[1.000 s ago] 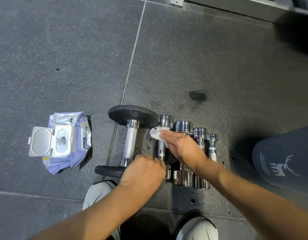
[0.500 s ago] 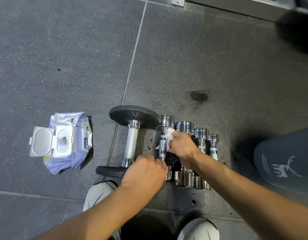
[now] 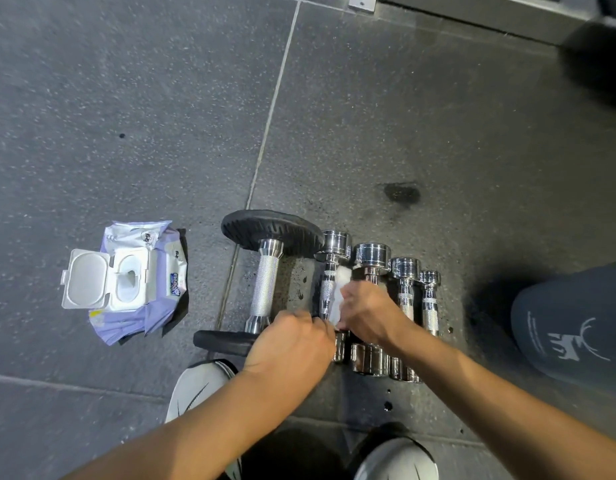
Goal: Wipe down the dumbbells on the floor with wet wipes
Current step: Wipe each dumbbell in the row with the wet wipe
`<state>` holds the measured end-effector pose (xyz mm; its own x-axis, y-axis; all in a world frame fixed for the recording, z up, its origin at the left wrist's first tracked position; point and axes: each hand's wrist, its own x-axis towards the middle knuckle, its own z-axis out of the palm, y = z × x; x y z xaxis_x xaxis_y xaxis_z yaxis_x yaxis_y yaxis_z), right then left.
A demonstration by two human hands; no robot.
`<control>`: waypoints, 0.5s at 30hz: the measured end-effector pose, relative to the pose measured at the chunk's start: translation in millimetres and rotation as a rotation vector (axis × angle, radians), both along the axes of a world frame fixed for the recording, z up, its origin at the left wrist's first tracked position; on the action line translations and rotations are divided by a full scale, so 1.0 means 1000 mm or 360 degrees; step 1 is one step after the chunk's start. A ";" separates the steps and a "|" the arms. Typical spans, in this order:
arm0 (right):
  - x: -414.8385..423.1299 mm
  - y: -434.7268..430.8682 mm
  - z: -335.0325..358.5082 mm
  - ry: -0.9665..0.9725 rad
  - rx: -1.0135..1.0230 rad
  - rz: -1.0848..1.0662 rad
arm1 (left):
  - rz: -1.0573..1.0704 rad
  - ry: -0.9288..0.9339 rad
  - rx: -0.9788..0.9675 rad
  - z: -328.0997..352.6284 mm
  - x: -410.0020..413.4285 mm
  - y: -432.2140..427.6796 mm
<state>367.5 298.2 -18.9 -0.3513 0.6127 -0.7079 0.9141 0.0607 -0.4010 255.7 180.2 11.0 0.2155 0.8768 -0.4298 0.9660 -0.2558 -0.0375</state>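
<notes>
Now the right hand has slid the wipe down the dumbbell.

Five dumbbells are laid side by side on the dark speckled floor, an open-lidded wipes pack set well left.

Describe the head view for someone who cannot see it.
The right hand presses a white wet wipe against the handle of a chrome dumbbell; the left hand holds its near end. An open wipe pack lies on the floor to the left.
</notes>
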 end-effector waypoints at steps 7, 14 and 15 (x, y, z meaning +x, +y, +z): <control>-0.006 0.018 -0.005 0.0374 -0.0069 -0.0555 | -0.0012 -0.0019 0.0012 0.001 0.000 0.000; -0.001 0.010 -0.004 0.0219 -0.0793 -0.0618 | -0.0025 0.0008 0.0015 0.002 0.000 0.000; -0.003 0.013 -0.006 0.0239 -0.0789 -0.0742 | -0.0028 0.0012 0.0011 0.003 0.000 0.000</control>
